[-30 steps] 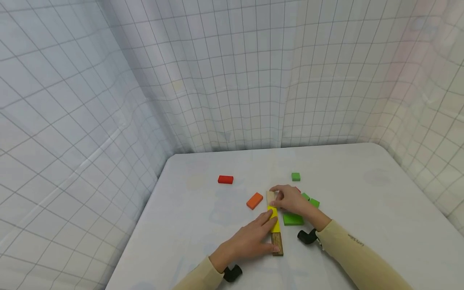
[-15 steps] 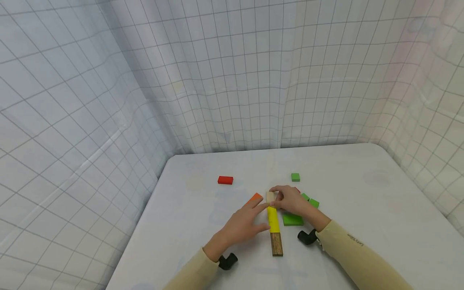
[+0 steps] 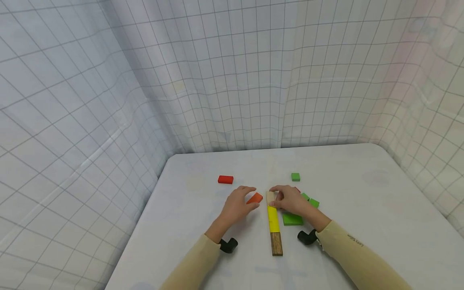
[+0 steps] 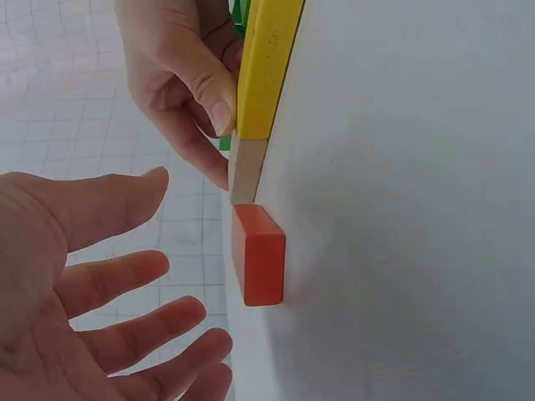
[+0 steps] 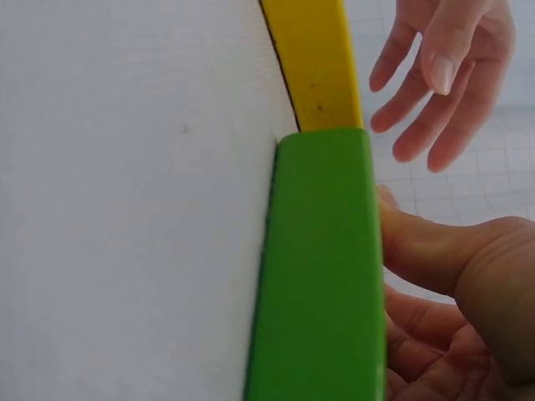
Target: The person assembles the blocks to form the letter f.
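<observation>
Head: I see the left hand spread wide beside the orange block, whose long axis slants away rightward; the right hand pinches the pale block lengthwise. Left wrist: fingers apart from orange block. Right wrist: green block hides pale block.

Lab-like curtained booth; the wider room cannot be identified. White, grid-patterned curtains hang behind the smooth white counter and along its left and right sides.

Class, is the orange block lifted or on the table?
On the table: no gap shows under the orange block, left hand apart.
</observation>
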`<state>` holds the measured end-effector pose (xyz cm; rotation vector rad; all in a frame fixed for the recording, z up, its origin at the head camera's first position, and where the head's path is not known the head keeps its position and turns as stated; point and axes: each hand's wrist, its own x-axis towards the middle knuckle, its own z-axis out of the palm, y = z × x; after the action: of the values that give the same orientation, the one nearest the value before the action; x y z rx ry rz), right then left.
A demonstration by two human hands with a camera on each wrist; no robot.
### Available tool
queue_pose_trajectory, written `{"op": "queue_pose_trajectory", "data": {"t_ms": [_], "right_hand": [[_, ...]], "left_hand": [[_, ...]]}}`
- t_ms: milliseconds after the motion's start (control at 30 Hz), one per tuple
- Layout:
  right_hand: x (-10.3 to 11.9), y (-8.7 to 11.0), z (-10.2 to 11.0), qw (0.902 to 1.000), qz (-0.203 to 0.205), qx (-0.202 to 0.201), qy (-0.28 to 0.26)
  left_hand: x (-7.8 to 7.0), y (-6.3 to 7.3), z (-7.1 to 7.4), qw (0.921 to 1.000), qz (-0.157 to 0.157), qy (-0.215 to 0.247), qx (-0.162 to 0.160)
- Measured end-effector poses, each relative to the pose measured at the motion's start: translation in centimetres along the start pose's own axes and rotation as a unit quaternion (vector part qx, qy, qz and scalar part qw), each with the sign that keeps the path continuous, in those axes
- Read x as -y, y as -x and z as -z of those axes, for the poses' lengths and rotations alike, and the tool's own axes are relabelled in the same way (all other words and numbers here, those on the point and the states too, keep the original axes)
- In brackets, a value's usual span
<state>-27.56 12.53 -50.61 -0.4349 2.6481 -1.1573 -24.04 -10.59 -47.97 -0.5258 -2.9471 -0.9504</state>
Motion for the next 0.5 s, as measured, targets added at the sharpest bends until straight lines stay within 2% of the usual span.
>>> {"op": "queue_pose_trajectory", "data": {"t_ms": [200, 500], "right_hand": [[0.1, 0.1, 0.1, 1.0, -0.004, 0.001, -0.004], [0.1, 0.0, 0.0, 1.0, -0.005, 0.0, 0.004]], "left_hand": [[0.7, -1.1, -0.5, 0.9991, 0.042, 0.007, 0.001], [1.3, -2.1, -1.6, 0.9977, 0.067, -0.004, 0.01]]}}
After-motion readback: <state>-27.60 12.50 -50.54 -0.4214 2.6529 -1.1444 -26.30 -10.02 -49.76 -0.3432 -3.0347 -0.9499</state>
